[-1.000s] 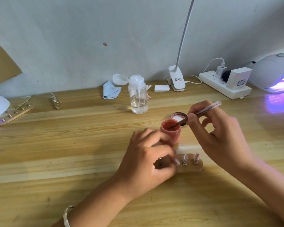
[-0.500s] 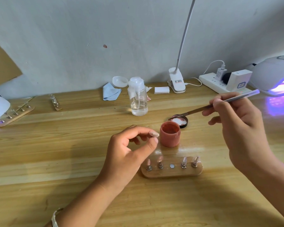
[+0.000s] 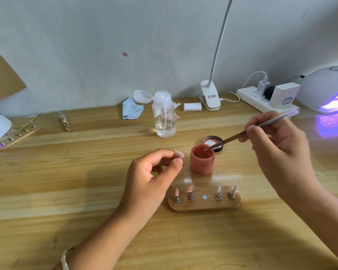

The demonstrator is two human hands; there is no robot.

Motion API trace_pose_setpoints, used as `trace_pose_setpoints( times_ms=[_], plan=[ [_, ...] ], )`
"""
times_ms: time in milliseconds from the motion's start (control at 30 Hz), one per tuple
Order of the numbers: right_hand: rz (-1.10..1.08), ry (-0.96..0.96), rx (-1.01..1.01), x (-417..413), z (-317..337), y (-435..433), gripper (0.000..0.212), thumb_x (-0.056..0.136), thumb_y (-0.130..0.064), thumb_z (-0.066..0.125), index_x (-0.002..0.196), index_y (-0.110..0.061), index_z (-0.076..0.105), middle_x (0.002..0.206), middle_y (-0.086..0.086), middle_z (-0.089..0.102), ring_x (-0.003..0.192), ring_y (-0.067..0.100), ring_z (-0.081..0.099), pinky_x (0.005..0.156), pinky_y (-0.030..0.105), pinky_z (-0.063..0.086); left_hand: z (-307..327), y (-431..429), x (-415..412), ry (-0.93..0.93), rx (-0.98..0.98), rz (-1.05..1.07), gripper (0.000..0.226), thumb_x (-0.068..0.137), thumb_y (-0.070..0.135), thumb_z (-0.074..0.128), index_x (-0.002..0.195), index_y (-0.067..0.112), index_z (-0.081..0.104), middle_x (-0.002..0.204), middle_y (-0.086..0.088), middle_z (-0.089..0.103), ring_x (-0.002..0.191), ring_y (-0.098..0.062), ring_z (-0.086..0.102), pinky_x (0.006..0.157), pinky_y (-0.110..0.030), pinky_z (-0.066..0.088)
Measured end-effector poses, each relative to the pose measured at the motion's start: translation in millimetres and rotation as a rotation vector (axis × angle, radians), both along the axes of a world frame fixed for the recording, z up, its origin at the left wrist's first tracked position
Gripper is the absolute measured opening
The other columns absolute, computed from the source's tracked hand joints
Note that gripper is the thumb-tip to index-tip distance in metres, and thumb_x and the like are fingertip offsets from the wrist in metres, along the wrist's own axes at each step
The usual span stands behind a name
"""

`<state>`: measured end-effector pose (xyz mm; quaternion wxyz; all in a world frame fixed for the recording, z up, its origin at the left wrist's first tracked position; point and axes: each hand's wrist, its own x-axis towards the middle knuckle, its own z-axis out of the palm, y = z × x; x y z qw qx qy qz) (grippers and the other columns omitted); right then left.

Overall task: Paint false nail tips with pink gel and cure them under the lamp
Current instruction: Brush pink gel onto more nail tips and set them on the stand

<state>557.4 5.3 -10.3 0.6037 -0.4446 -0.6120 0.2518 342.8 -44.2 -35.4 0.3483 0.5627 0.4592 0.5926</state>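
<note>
The grain-striped wooden table [image 3: 66, 172] meets a matte grey wall [image 3: 105, 36]. Your left hand [image 3: 152, 178] pinches a clear curved nail tip [image 3: 179, 153] between thumb and forefinger, just left of the squat round pink gel jar [image 3: 202, 164]. Your right hand [image 3: 277, 151] grips a slim brush [image 3: 240, 134], its tip inside the jar mouth. An oblong wooden holder [image 3: 204, 205] carries four tips nearer you. The domed white lamp [image 3: 324, 88] glows violet far right.

Pale thin bracelet [image 3: 65, 258] on wrist of left hand [image 3: 150, 178]; forearms bare
</note>
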Motion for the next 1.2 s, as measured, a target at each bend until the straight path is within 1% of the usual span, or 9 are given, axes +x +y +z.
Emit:
trace_pose_setpoints(
  times_ms=[67,167,267,367,433,500,600,733,1200],
  plan=[
    [0.025,0.041,0.022,0.8,0.3,0.2,0.008,0.08,-0.029,0.055,0.077,-0.032,0.062,0.071,-0.012,0.069,0.069,0.022,0.064,0.064,0.031,0.046,-0.1,0.2,-0.2,-0.006,-0.004,-0.006,0.005,0.083,0.018,0.073,0.085,0.017,0.077,0.088,-0.009,0.074,0.079,-0.016,0.064,0.055,-0.01,0.051],
    [0.124,0.164,0.066,0.8,3.5,-0.8,0.008,0.084,-0.02,0.055,0.08,-0.025,0.061,0.07,-0.012,0.067,0.072,0.007,0.066,0.065,0.02,0.047,-1.1,1.5,-0.2,-0.009,-0.012,-0.007,0.007,0.077,0.023,0.076,0.084,0.021,0.078,0.09,-0.011,0.073,0.075,-0.016,0.06,0.055,-0.01,0.05],
    [0.242,0.289,0.078,-1.0,6.5,-3.7,0.004,0.083,-0.02,0.057,0.083,-0.019,0.061,0.072,-0.011,0.065,0.073,0.011,0.065,0.066,0.02,0.048,-3.3,2.8,-1.2,-0.018,-0.029,-0.02,0.009,0.075,0.024,0.078,0.083,0.021,0.078,0.089,-0.012,0.072,0.074,-0.018,0.058,0.054,-0.01,0.05],
    [0.319,0.315,0.075,-3.5,6.4,-6.7,0.01,0.087,-0.011,0.053,0.084,-0.017,0.061,0.073,-0.007,0.066,0.072,0.013,0.064,0.066,0.022,0.048,-4.9,3.5,-2.5,-0.007,-0.032,-0.026,0.013,0.073,0.028,0.08,0.084,0.022,0.078,0.088,-0.009,0.073,0.075,-0.02,0.059,0.055,-0.013,0.052],
    [0.362,0.298,0.073,-5.7,5.6,-9.2,0.005,0.085,-0.018,0.057,0.085,-0.016,0.061,0.076,-0.007,0.066,0.074,0.014,0.064,0.066,0.024,0.048,-4.8,3.5,-2.9,-0.017,-0.037,-0.029,0.015,0.071,0.03,0.08,0.085,0.023,0.078,0.088,-0.009,0.074,0.076,-0.02,0.06,0.056,-0.015,0.053],
    [0.383,0.278,0.064,-7.9,4.9,-11.1,0.012,0.082,-0.025,0.057,0.086,-0.015,0.063,0.077,-0.006,0.067,0.076,0.016,0.064,0.067,0.024,0.049,-4.4,3.5,-2.9,-0.02,-0.036,-0.033,0.015,0.071,0.031,0.08,0.084,0.024,0.079,0.087,-0.008,0.074,0.076,-0.018,0.061,0.056,-0.016,0.053],
    [0.4,0.241,0.043,-9.1,3.6,-12.0,0.013,0.084,-0.024,0.058,0.088,-0.013,0.063,0.078,-0.002,0.069,0.078,0.015,0.065,0.069,0.024,0.049,-3.6,3.2,-3.0,-0.02,-0.043,-0.038,0.014,0.072,0.027,0.08,0.085,0.022,0.079,0.087,-0.009,0.073,0.075,-0.019,0.06,0.055,-0.015,0.052],
    [0.396,0.23,0.022,-8.7,1.6,-10.8,0.011,0.089,-0.01,0.052,0.088,-0.01,0.063,0.077,-0.001,0.07,0.077,0.013,0.064,0.069,0.024,0.049,-2.9,2.6,-2.4,-0.017,-0.051,-0.041,0.013,0.073,0.026,0.08,0.085,0.021,0.079,0.086,-0.009,0.073,0.073,-0.019,0.059,0.054,-0.014,0.052],
    [0.408,0.238,0.01,-9.7,-0.4,-9.4,0.006,0.087,-0.015,0.058,0.087,-0.016,0.065,0.077,0.001,0.07,0.077,0.015,0.065,0.068,0.024,0.049,-2.9,2.5,-1.7,-0.034,-0.068,-0.056,0.015,0.073,0.024,0.08,0.087,0.017,0.078,0.087,-0.011,0.073,0.071,-0.018,0.06,0.055,-0.015,0.052]
  ],
)
